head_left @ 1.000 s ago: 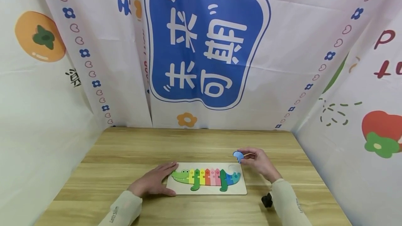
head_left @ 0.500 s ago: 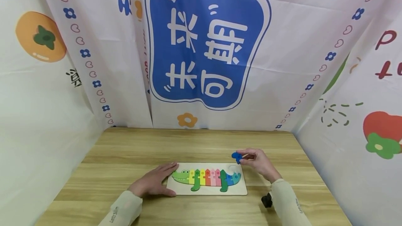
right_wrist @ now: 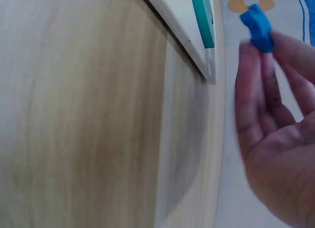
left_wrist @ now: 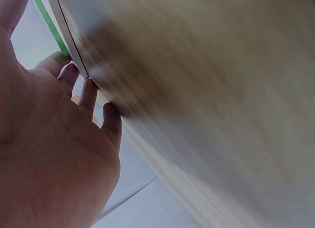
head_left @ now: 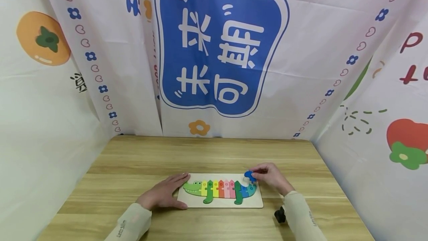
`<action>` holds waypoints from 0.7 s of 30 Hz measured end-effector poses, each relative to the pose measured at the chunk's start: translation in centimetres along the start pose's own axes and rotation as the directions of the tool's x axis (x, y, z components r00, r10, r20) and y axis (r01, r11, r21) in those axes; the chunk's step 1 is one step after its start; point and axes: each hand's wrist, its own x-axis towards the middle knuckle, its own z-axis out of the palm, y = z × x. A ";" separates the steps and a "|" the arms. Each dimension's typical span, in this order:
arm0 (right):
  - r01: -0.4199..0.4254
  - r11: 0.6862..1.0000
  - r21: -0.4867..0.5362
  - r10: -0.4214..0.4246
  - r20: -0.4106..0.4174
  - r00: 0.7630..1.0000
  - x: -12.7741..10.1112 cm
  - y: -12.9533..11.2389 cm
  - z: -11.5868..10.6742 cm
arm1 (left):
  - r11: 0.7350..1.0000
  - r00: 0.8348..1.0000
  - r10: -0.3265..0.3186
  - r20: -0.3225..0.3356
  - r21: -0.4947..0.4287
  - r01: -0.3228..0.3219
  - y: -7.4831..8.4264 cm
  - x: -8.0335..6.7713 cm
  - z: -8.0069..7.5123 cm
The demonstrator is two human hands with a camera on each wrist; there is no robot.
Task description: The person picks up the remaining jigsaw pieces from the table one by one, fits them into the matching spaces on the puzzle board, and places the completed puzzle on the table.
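Note:
A pale wooden puzzle board (head_left: 222,203) lies on the table with a colourful crocodile (head_left: 220,189) made of interlocking pieces, some bearing small marks. Over the board's upper right part, at the pale curved area by the tail, my right hand (head_left: 272,177) pinches a blue puzzle piece (head_left: 249,176) between thumb and fingertips. That same piece (right_wrist: 261,31) sits at the fingertips in the right wrist view. My left hand (head_left: 164,193) rests at the board's left end, thumb and fingers spread along its edge; in the left wrist view the fingertips (left_wrist: 88,92) touch near that edge.
The wood-grain table (head_left: 150,159) extends around the board. A small black object (head_left: 280,215) shows beside the right sleeve. Printed white cloth (head_left: 133,84) hangs behind and at both sides.
The blue piece was turned from its light face to its dark blue face. My right hand then carried it down and left over the board's tail end. My left hand stays put.

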 end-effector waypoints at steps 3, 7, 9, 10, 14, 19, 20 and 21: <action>-0.007 0.999 -0.033 0.007 -0.003 1.000 0.1 0.2 0.2 | 1.000 1.000 -0.001 0.001 -0.005 0.001 0.0 0.0 0.0; -0.012 0.999 -0.037 0.012 0.000 1.000 0.1 0.4 0.4 | 1.000 1.000 0.001 0.000 -0.005 -0.001 -0.1 0.1 0.0; -0.009 0.999 -0.043 0.008 -0.002 1.000 0.2 0.7 0.5 | 1.000 1.000 -0.001 0.001 -0.004 0.001 -0.1 0.1 0.0; -0.004 0.999 -0.050 0.004 -0.005 1.000 0.3 0.8 0.5 | 1.000 1.000 -0.002 0.002 -0.004 0.002 -0.1 0.1 0.0; 0.020 0.995 -0.093 -0.021 -0.017 1.000 0.4 1.1 0.6 | 1.000 1.000 -0.009 0.004 -0.010 0.009 0.1 0.1 -0.1; 0.038 0.989 -0.140 -0.043 -0.038 0.998 0.5 1.1 0.9 | 1.000 1.000 -0.012 0.008 -0.016 0.013 0.2 0.0 -0.2; 0.036 0.989 -0.143 -0.043 -0.043 0.998 0.5 1.1 1.0 | 1.000 1.000 -0.012 0.008 -0.017 0.012 0.2 0.0 -0.2; 0.037 0.989 -0.146 -0.044 -0.046 0.998 0.4 1.0 1.1 | 1.000 1.000 -0.012 0.008 -0.018 0.012 0.2 0.0 -0.2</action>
